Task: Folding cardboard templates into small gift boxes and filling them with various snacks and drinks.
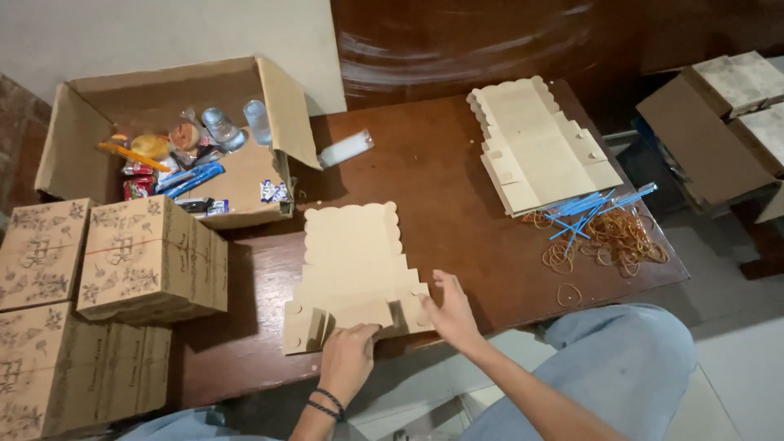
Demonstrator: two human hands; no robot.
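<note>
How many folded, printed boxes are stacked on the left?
3 printed boxes show: one at the far left edge, one beside it, one below at the frame's corner. Others may be hidden beneath or out of frame.

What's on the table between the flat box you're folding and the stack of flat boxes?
Nothing: in the head view, only bare brown table lies between the flat box and the stack of flat boxes.

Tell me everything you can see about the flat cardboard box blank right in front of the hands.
The unfolded box blank is pale tan cardboard with scalloped edges along its far flap and small round notches in its side tabs. It lies flat on the dark wooden table, lengthwise away from the person. Its near panels are being lifted and folded: the left hand presses the near edge, while the right hand grips the near right tab.
</note>
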